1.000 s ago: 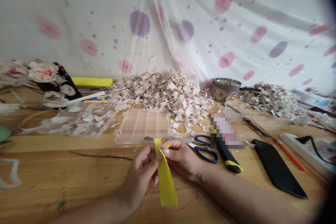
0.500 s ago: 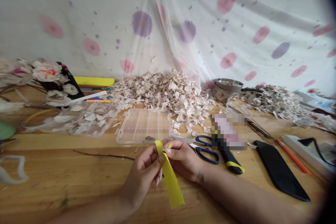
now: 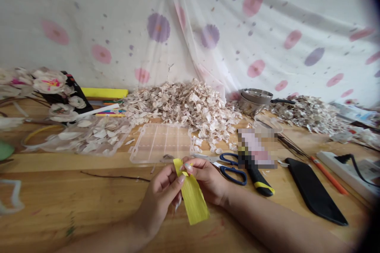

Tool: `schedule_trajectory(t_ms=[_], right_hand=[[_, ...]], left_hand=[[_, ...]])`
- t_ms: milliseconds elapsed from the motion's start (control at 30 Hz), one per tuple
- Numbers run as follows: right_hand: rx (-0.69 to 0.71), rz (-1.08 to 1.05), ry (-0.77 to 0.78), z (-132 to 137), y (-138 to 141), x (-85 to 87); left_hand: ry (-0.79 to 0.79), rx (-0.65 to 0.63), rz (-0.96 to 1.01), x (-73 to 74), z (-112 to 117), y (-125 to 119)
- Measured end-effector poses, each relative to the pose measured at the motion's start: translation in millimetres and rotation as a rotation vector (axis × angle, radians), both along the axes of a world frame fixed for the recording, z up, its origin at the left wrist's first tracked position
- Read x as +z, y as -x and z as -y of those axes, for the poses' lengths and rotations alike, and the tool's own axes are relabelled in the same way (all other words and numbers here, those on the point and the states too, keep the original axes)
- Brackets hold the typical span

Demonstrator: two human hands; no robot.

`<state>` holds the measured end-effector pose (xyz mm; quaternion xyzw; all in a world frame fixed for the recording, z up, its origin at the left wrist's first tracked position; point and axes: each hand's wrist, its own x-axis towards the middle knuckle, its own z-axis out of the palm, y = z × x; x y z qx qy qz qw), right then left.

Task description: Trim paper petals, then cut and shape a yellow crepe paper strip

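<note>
Both of my hands pinch the top end of a yellow crepe paper strip [image 3: 193, 199] just above the wooden table [image 3: 74, 201]. My left hand [image 3: 162, 193] holds it from the left with thumb and fingers closed. From the right, my right hand [image 3: 208, 180] grips the same top edge with closed fingertips. The strip hangs down between the hands, its broad face turned toward me. A thin dark wire [image 3: 114, 176] lies on the table to the left of my hands.
Behind my hands stands a clear plastic compartment box [image 3: 162, 142]. Blue-handled scissors [image 3: 230, 168], a black-and-yellow tool [image 3: 258, 178], a black phone [image 3: 314, 189] and a power strip [image 3: 347, 172] lie to the right. Piles of dried petals [image 3: 184, 104], a metal pot [image 3: 255, 99] and paper flowers [image 3: 50, 83] line the back.
The yellow strip has turned so its flat face shows wider, and its lower end has swung slightly right and up. Both hands stay pinched on its top end.
</note>
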<state>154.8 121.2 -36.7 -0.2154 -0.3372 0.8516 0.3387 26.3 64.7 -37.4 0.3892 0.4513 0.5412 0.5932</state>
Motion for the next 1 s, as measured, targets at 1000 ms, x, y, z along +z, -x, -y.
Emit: schedule_trajectory(t_ms=[1000], right_hand=[[-0.027, 0.011, -0.05, -0.3, 1.6, 0.6]], left_hand=[[-0.067, 0.031, 0.078, 3.3, -1.7, -0.2]])
